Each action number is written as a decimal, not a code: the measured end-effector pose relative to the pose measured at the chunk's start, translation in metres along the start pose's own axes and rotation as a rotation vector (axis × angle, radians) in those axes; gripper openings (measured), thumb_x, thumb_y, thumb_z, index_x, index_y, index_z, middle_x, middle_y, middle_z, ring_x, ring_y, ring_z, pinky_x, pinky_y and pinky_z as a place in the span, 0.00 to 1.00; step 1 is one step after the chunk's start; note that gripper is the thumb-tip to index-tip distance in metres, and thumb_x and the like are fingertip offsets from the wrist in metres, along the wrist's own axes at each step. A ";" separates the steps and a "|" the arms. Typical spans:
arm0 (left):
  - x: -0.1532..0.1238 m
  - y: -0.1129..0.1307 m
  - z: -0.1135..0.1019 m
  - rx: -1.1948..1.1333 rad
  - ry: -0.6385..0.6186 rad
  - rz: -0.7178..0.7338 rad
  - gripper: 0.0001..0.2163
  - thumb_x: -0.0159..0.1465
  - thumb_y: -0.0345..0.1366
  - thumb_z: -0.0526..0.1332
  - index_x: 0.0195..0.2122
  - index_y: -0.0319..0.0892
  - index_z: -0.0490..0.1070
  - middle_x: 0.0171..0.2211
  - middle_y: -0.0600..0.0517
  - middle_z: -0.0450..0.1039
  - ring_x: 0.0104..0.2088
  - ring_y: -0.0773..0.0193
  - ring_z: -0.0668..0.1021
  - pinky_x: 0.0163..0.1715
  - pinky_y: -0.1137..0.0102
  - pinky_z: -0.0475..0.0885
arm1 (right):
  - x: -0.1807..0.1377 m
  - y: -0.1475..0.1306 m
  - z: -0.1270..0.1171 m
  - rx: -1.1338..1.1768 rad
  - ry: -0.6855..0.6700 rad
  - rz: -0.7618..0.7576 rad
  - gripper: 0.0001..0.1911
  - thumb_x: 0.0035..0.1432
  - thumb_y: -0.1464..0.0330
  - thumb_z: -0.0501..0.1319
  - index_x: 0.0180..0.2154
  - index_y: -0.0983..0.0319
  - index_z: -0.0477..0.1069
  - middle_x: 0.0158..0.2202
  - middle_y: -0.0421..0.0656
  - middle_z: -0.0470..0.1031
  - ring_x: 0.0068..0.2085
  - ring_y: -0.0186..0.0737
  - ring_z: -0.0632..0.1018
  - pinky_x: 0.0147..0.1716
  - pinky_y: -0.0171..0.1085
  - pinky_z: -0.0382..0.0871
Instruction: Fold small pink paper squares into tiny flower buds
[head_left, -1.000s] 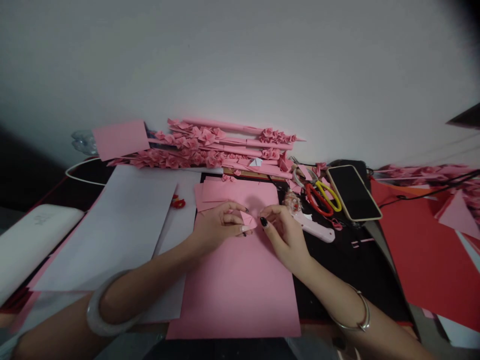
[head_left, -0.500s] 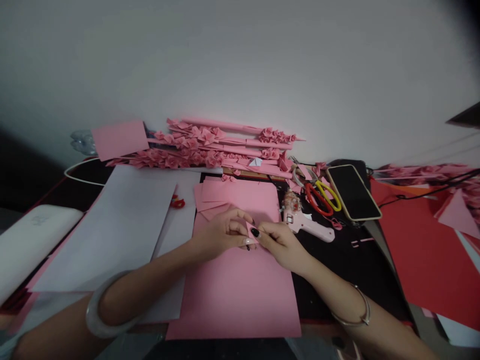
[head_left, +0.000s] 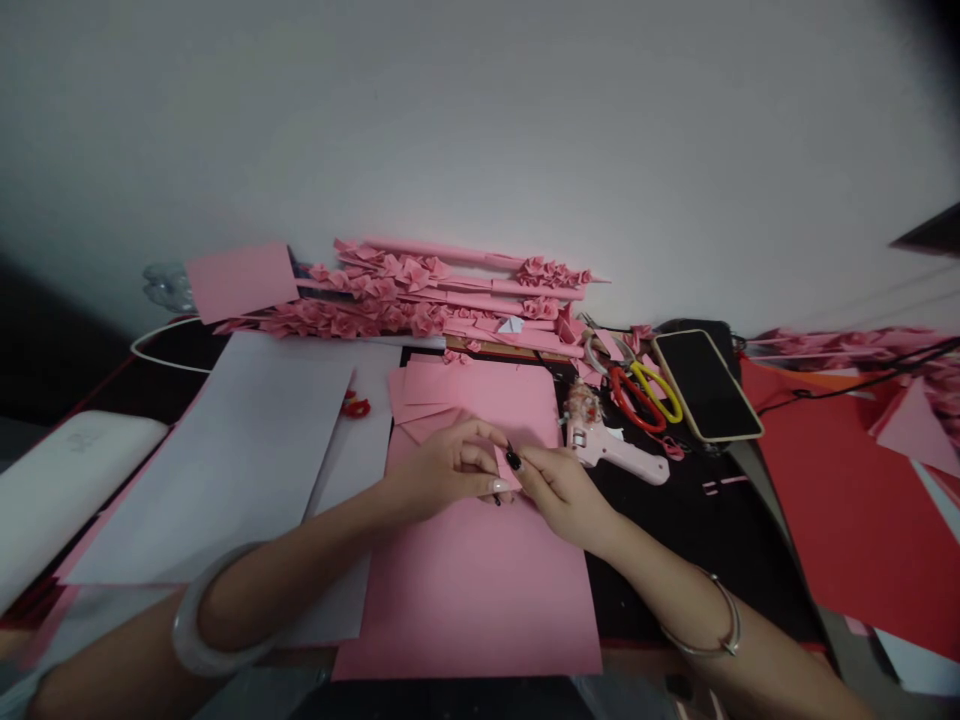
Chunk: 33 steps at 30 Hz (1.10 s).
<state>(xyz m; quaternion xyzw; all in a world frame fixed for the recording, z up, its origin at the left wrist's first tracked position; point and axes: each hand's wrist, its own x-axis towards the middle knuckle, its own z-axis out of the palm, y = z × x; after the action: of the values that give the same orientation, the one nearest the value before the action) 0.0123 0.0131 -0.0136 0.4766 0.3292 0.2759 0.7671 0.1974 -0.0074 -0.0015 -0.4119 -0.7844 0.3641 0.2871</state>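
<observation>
Between my two hands is a small piece of pink paper (head_left: 507, 468), held above a large pink sheet (head_left: 480, 600). My left hand (head_left: 450, 468) pinches it from the left, thumb in front and fingers behind. My right hand (head_left: 562, 490) grips its upper right edge with thumb and fingertips, which hide part of the paper. Just beyond my left hand, several cut pink paper pieces (head_left: 427, 385) lie fanned on the sheet. A pink glue gun (head_left: 622, 455) rests right of my right hand.
Folded pink paper flowers on stems (head_left: 405, 285) line the wall. Scissors with red and yellow handles (head_left: 649, 395) and a phone (head_left: 709, 385) lie at the back right. White sheets (head_left: 217, 450) cover the left side, red sheets (head_left: 847, 490) the right. A white box-like object (head_left: 75, 490) sits far left.
My right thumb and fingers have shifted slightly up along the paper's edge, and more of its pink face shows. My left hand stays nearly in place.
</observation>
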 end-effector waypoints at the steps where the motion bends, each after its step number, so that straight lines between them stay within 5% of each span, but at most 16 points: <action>1: 0.000 0.001 0.001 0.007 -0.010 -0.006 0.14 0.54 0.28 0.66 0.40 0.41 0.65 0.24 0.54 0.77 0.27 0.66 0.79 0.32 0.70 0.72 | 0.000 -0.001 0.000 -0.017 -0.005 -0.006 0.17 0.64 0.70 0.48 0.22 0.61 0.58 0.17 0.34 0.58 0.19 0.29 0.60 0.20 0.31 0.53; 8: -0.003 0.008 0.005 0.070 -0.119 -0.104 0.08 0.58 0.36 0.62 0.27 0.39 0.66 0.25 0.52 0.77 0.26 0.67 0.79 0.28 0.73 0.72 | -0.002 -0.004 0.000 -0.059 0.044 -0.046 0.17 0.62 0.72 0.49 0.20 0.60 0.53 0.16 0.33 0.53 0.18 0.28 0.57 0.19 0.31 0.50; 12: -0.004 0.010 0.005 0.053 -0.129 -0.133 0.09 0.58 0.39 0.63 0.31 0.39 0.68 0.24 0.51 0.77 0.23 0.66 0.79 0.25 0.73 0.71 | -0.002 -0.002 0.002 -0.061 0.144 -0.076 0.16 0.59 0.72 0.55 0.21 0.61 0.55 0.17 0.32 0.53 0.19 0.28 0.57 0.20 0.30 0.50; 22: 0.001 0.009 0.000 -0.279 0.062 -0.164 0.11 0.51 0.38 0.65 0.33 0.37 0.73 0.29 0.49 0.77 0.31 0.61 0.80 0.36 0.66 0.73 | -0.003 -0.003 0.003 -0.074 0.259 -0.146 0.07 0.56 0.75 0.58 0.29 0.61 0.63 0.25 0.38 0.63 0.25 0.32 0.65 0.24 0.32 0.58; 27: -0.001 0.012 0.003 -0.172 0.126 -0.165 0.10 0.53 0.36 0.66 0.35 0.38 0.73 0.31 0.49 0.77 0.31 0.63 0.79 0.39 0.63 0.73 | -0.001 -0.004 0.002 -0.039 0.227 -0.159 0.04 0.58 0.75 0.59 0.35 0.61 0.69 0.28 0.40 0.67 0.27 0.34 0.67 0.26 0.34 0.61; 33: -0.001 0.012 0.003 -0.087 0.146 -0.167 0.13 0.54 0.33 0.67 0.41 0.39 0.74 0.36 0.49 0.77 0.32 0.65 0.79 0.39 0.65 0.74 | -0.001 -0.002 0.001 0.071 0.211 -0.150 0.05 0.58 0.75 0.60 0.31 0.62 0.71 0.30 0.43 0.69 0.31 0.36 0.71 0.29 0.35 0.64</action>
<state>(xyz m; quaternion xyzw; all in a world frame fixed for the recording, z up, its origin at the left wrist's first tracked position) 0.0128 0.0159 -0.0014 0.3924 0.4107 0.2589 0.7812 0.1966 -0.0092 -0.0009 -0.3777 -0.7649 0.3239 0.4091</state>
